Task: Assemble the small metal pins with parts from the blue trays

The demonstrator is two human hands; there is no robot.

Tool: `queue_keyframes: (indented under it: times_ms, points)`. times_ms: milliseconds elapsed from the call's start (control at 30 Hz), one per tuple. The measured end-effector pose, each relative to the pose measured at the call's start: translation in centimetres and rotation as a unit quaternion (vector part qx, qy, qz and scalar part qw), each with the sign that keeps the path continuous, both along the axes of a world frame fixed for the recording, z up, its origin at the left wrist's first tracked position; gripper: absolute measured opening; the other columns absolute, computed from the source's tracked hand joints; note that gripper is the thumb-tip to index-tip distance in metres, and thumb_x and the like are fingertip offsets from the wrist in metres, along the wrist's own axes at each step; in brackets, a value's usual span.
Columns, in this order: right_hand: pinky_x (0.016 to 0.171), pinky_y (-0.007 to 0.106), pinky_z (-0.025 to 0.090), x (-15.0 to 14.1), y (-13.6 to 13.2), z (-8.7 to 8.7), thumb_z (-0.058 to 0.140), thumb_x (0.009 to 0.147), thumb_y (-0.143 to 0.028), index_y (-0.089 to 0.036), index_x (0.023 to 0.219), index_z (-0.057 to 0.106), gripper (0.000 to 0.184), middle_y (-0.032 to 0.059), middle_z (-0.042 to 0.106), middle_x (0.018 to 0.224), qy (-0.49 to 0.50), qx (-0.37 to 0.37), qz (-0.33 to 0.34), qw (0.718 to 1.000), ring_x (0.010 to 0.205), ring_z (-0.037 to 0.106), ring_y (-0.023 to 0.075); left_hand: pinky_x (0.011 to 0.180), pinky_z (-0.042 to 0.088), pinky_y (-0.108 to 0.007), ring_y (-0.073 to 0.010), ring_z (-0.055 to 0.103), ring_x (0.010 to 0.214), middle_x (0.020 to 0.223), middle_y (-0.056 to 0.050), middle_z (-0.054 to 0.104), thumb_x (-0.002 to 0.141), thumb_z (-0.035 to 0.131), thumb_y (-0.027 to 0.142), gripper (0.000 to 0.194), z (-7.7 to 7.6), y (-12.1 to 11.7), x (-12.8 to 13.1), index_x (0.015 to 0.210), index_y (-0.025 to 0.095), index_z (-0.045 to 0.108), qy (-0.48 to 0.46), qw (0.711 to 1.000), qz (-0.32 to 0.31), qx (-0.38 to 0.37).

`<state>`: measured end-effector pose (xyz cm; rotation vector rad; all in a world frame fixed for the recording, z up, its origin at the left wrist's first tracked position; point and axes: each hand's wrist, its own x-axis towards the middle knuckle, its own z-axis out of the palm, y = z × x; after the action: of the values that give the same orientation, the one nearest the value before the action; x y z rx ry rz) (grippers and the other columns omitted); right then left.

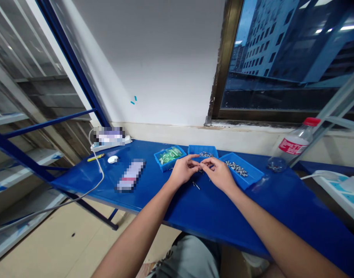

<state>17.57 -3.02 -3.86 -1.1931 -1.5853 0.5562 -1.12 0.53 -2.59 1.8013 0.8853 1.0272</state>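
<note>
My left hand (183,170) and my right hand (219,173) meet fingertip to fingertip just above the blue table (217,216). Both have their fingers pinched together; whatever lies between them is too small to make out. Close behind stands a blue bin (194,149) with small metal parts, partly covered by my hands. Left of it, another blue bin (167,167) holds small green pieces (170,155). A third blue bin (254,178), beside my right hand, contains many small metal parts (237,168). Thin metal pins or screws (196,185) lie loose on the table below my hands.
On the right a clear plastic bottle (292,146) with a red cap has dark bits at its bottom. To the left lie a blurred-out flat object (131,175), a white round object (112,159), a yellow cutter-like tool (95,157) and a cable (100,181).
</note>
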Motion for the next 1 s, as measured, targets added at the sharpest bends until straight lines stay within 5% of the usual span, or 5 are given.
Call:
queue_keyframes:
  times_ms: [267,467,633,800,1000]
  points:
    - [0.071,0.033,0.055,0.1,0.0,-0.3,0.057,0.099,-0.040,-0.024,0.094,0.072,0.023,0.0048,0.076,0.091,-0.071,0.018,0.017,0.997,0.077,0.070,0.0215,0.090,0.060,-0.033,-0.0191,0.077,0.090,0.099,-0.010,0.080,0.085,0.083,0.027,0.048,0.5,0.2,-0.1,0.126,0.011,0.064,-0.126,0.990,-0.006,-0.068]
    - [0.073,0.034,0.055,0.2,0.1,-0.6,0.055,0.101,-0.041,-0.024,0.093,0.073,0.026,0.0049,0.078,0.092,-0.093,0.010,0.034,0.995,0.079,0.071,0.0221,0.087,0.061,-0.034,-0.0201,0.076,0.090,0.105,-0.013,0.079,0.081,0.087,0.032,0.055,0.5,0.2,0.1,0.127,0.012,0.064,-0.123,0.990,-0.017,-0.070]
    - [0.066,0.032,0.055,0.7,0.3,-0.6,0.054,0.101,-0.053,-0.024,0.097,0.072,0.034,0.0050,0.077,0.087,-0.001,-0.027,-0.001,1.000,0.077,0.072,0.0229,0.087,0.058,-0.035,-0.0236,0.076,0.095,0.106,-0.012,0.080,0.094,0.072,0.037,0.036,0.8,-0.4,-0.1,0.123,0.015,0.071,0.032,0.998,0.025,0.057]
    - [0.061,0.030,0.052,1.1,1.0,-0.9,0.052,0.100,-0.059,-0.023,0.099,0.072,0.041,0.0033,0.072,0.079,0.037,-0.041,0.004,0.998,0.066,0.065,0.0190,0.103,0.051,-0.040,-0.0280,0.072,0.108,0.114,-0.011,0.080,0.097,0.065,0.031,0.024,0.6,-0.7,-0.2,0.113,0.020,0.079,0.194,0.956,-0.019,0.218]
    - [0.048,0.028,0.044,0.7,1.4,-0.5,0.055,0.097,-0.065,-0.020,0.085,0.072,0.049,0.0020,0.067,0.066,0.057,-0.108,0.010,0.993,0.050,0.056,0.0164,0.102,0.052,-0.040,-0.0274,0.072,0.105,0.113,-0.011,0.079,0.094,0.062,0.021,0.025,-0.1,-0.3,-0.3,0.112,0.020,0.079,0.219,0.950,-0.013,0.224]
